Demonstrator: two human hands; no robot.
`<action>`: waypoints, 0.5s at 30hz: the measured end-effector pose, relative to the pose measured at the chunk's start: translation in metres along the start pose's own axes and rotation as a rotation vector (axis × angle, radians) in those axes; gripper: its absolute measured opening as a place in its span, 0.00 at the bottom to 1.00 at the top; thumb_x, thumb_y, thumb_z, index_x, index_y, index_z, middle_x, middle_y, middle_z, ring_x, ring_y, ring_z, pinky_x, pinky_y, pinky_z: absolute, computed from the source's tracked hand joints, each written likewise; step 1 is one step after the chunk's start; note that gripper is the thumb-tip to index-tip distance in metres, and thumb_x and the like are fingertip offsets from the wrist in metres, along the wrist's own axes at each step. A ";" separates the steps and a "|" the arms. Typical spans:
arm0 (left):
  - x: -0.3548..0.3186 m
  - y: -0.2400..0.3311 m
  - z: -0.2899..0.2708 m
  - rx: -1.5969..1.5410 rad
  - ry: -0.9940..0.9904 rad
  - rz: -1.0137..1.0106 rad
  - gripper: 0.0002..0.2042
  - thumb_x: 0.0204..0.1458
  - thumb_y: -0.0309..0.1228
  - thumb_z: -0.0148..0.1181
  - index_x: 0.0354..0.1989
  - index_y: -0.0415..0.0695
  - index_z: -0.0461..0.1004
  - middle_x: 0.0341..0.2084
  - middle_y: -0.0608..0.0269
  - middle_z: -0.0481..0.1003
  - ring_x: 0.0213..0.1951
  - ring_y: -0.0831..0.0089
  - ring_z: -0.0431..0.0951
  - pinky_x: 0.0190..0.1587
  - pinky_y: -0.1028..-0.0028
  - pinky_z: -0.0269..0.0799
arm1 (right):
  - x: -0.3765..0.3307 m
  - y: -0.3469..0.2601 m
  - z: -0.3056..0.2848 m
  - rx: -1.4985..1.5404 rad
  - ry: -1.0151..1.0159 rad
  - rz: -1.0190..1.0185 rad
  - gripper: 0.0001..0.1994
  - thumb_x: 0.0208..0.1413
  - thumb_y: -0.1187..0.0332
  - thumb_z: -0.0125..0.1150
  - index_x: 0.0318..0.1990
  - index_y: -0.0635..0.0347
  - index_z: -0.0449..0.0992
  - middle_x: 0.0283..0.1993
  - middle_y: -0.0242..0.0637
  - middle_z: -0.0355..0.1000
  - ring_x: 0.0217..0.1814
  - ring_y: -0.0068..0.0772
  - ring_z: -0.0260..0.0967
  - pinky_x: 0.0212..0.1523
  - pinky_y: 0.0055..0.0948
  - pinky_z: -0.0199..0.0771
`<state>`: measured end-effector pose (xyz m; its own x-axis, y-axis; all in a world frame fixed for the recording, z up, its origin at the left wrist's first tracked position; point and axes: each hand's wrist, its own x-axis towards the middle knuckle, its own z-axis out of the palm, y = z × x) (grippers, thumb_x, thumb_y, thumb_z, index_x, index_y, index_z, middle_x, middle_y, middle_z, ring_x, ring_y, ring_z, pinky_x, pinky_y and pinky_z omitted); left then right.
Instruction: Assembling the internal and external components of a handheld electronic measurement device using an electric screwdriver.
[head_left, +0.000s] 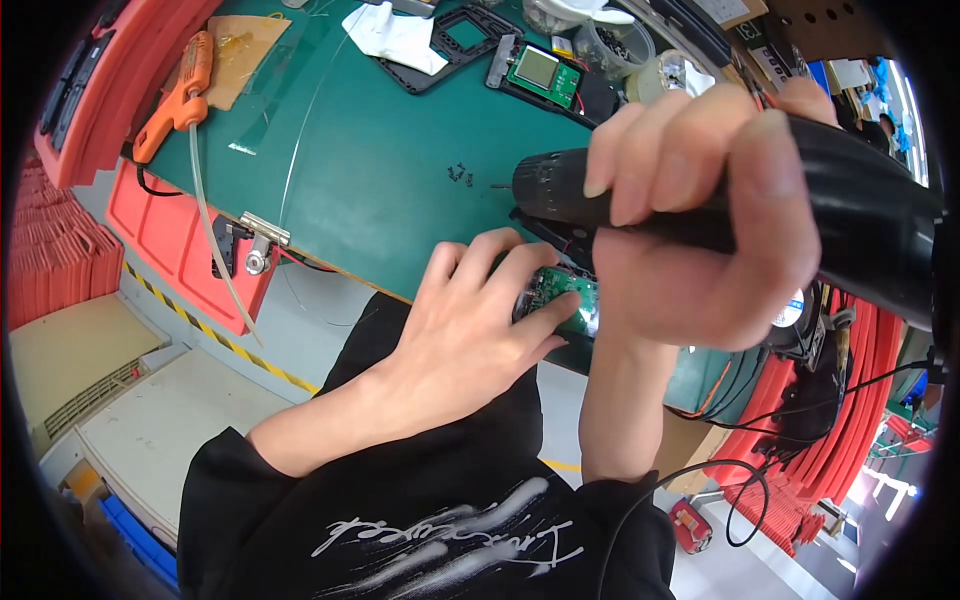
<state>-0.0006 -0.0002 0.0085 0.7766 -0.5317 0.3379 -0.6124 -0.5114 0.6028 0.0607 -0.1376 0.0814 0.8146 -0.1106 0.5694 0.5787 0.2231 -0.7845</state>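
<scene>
My right hand (pixel 700 200) is wrapped around a thick black electric screwdriver (pixel 560 188), raised close to the camera. Its thin bit points left over the green mat, near a small group of black screws (pixel 460 176). Below it, my left hand (pixel 480 305) grips a green circuit board (pixel 575 288) at the mat's near edge, thumb lying across its face and fingers around the far side. A dark housing seems to surround the board, partly covered by my hands.
On the green mat (pixel 350 150) lie an orange glue gun (pixel 185 100) at left and a board with a small screen (pixel 537 70) at the back. A black plastic frame (pixel 440 50) and a tub of screws (pixel 612 48) are nearby. Black cables (pixel 740 410) hang at right.
</scene>
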 end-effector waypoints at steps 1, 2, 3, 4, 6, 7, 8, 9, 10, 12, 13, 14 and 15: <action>0.000 0.000 0.001 -0.008 0.005 0.004 0.18 0.42 0.34 0.74 0.44 0.48 0.84 0.54 0.57 0.72 0.57 0.57 0.69 0.50 0.60 0.63 | 0.002 0.007 0.003 -0.031 0.014 0.018 0.16 0.65 0.65 0.48 0.56 0.62 0.64 0.23 0.33 0.59 0.19 0.28 0.55 0.26 0.34 0.64; -0.001 0.000 0.001 -0.016 0.009 0.007 0.18 0.42 0.34 0.74 0.44 0.48 0.84 0.54 0.57 0.72 0.57 0.57 0.69 0.50 0.60 0.63 | 0.004 0.013 0.005 -0.061 0.028 0.038 0.16 0.65 0.65 0.47 0.56 0.62 0.65 0.23 0.33 0.59 0.19 0.29 0.55 0.26 0.35 0.64; 0.000 0.000 0.001 -0.016 0.015 0.003 0.18 0.42 0.34 0.74 0.44 0.48 0.84 0.54 0.57 0.72 0.57 0.57 0.69 0.50 0.60 0.63 | 0.007 0.017 0.007 -0.090 0.041 0.057 0.15 0.65 0.65 0.46 0.56 0.62 0.65 0.22 0.34 0.58 0.18 0.30 0.54 0.26 0.36 0.64; 0.000 0.000 0.001 -0.022 0.011 0.001 0.17 0.43 0.34 0.73 0.44 0.48 0.84 0.54 0.57 0.72 0.57 0.57 0.69 0.50 0.60 0.63 | 0.010 0.020 0.007 -0.089 0.035 0.059 0.15 0.65 0.65 0.46 0.56 0.62 0.65 0.22 0.34 0.58 0.18 0.30 0.54 0.26 0.36 0.64; 0.001 0.000 0.002 -0.035 0.000 -0.003 0.17 0.43 0.34 0.71 0.44 0.48 0.84 0.53 0.57 0.72 0.57 0.57 0.69 0.50 0.61 0.63 | 0.018 0.024 0.006 -0.083 -0.029 0.010 0.13 0.64 0.65 0.48 0.53 0.60 0.64 0.22 0.34 0.59 0.18 0.31 0.56 0.25 0.36 0.65; 0.001 0.000 0.002 -0.034 0.001 -0.006 0.17 0.43 0.34 0.71 0.44 0.48 0.84 0.53 0.57 0.72 0.57 0.57 0.69 0.50 0.61 0.63 | 0.021 0.024 0.009 -0.081 -0.059 -0.015 0.12 0.64 0.65 0.49 0.51 0.60 0.64 0.22 0.35 0.59 0.18 0.31 0.56 0.25 0.36 0.65; 0.001 0.000 0.003 -0.030 0.008 -0.007 0.16 0.43 0.34 0.73 0.42 0.48 0.84 0.53 0.57 0.72 0.57 0.56 0.69 0.50 0.60 0.63 | 0.022 0.023 0.012 -0.080 -0.060 -0.013 0.12 0.64 0.65 0.49 0.51 0.60 0.64 0.22 0.35 0.59 0.18 0.31 0.56 0.25 0.36 0.65; 0.001 0.000 0.004 -0.027 0.014 -0.007 0.15 0.43 0.34 0.74 0.41 0.48 0.84 0.52 0.57 0.71 0.57 0.55 0.69 0.51 0.59 0.63 | 0.023 0.023 0.015 -0.086 -0.023 0.034 0.12 0.63 0.66 0.50 0.50 0.60 0.64 0.22 0.35 0.59 0.18 0.31 0.57 0.25 0.36 0.66; 0.001 0.000 0.004 -0.024 0.021 -0.006 0.14 0.43 0.34 0.75 0.39 0.49 0.84 0.52 0.56 0.71 0.57 0.55 0.69 0.51 0.58 0.63 | 0.024 0.021 0.020 -0.093 0.015 0.082 0.11 0.63 0.66 0.51 0.49 0.59 0.64 0.22 0.35 0.59 0.18 0.31 0.58 0.25 0.36 0.66; 0.000 -0.001 0.004 -0.018 0.025 -0.001 0.15 0.43 0.34 0.73 0.41 0.48 0.84 0.52 0.57 0.72 0.56 0.56 0.69 0.50 0.59 0.62 | 0.025 0.022 0.024 -0.098 0.049 0.131 0.11 0.62 0.66 0.52 0.48 0.59 0.64 0.22 0.35 0.60 0.18 0.32 0.58 0.26 0.36 0.67; -0.001 -0.002 0.004 -0.013 0.029 0.008 0.16 0.43 0.33 0.71 0.43 0.47 0.84 0.52 0.57 0.72 0.56 0.57 0.69 0.49 0.61 0.62 | 0.025 0.023 0.024 -0.096 0.037 0.123 0.11 0.62 0.66 0.52 0.48 0.59 0.64 0.22 0.35 0.60 0.18 0.31 0.58 0.26 0.36 0.67; -0.001 -0.003 0.004 -0.008 0.031 0.016 0.17 0.43 0.33 0.70 0.44 0.47 0.84 0.52 0.58 0.72 0.56 0.58 0.69 0.48 0.62 0.62 | 0.025 0.024 0.024 -0.093 0.025 0.115 0.11 0.62 0.67 0.52 0.48 0.59 0.64 0.22 0.35 0.59 0.18 0.31 0.58 0.26 0.36 0.67; -0.001 -0.004 0.004 -0.008 0.032 0.015 0.17 0.43 0.33 0.70 0.44 0.47 0.84 0.52 0.58 0.72 0.56 0.58 0.69 0.48 0.62 0.62 | 0.026 0.026 0.024 -0.091 0.013 0.107 0.11 0.62 0.67 0.52 0.47 0.60 0.64 0.22 0.35 0.59 0.18 0.31 0.58 0.26 0.36 0.67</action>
<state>0.0004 -0.0007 0.0026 0.7718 -0.5175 0.3696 -0.6229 -0.4984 0.6030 0.0954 -0.1112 0.0820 0.8719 -0.1040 0.4786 0.4893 0.1458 -0.8598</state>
